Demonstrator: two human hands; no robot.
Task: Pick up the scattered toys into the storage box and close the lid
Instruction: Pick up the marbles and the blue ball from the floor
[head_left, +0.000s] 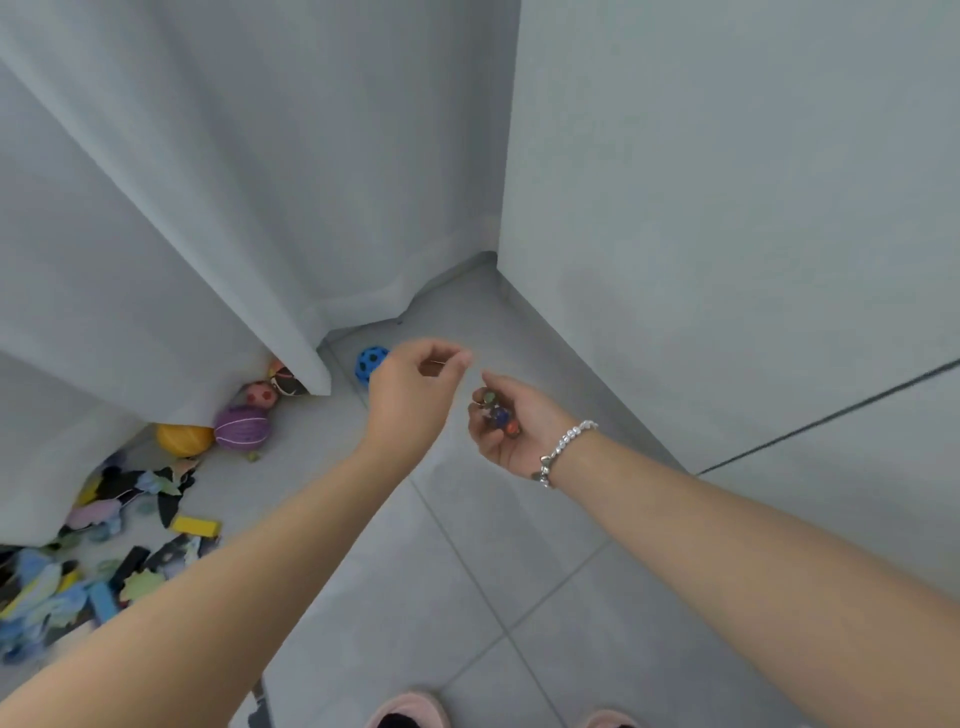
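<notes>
My right hand (511, 423), with a bead bracelet at the wrist, is cupped palm up around several small coloured marbles (497, 413). My left hand (413, 395) hovers just left of it, fingers curled and pinched together; whether anything is between them I cannot tell. A blue ball with dark holes (370, 361) lies on the floor behind my left hand. Along the curtain's foot sit a purple ball (241, 427), a yellow ball (184, 439), a pink ball (261, 395) and an orange-black ball (284, 380). Flat colourful pieces and blocks (111, 540) are scattered at lower left. No storage box is in view.
A pale curtain (182, 234) hangs on the left down to the grey tiled floor (493, 571). A white wall (727, 208) closes the right side and forms a corner. Pink slippers (410, 712) show at the bottom edge.
</notes>
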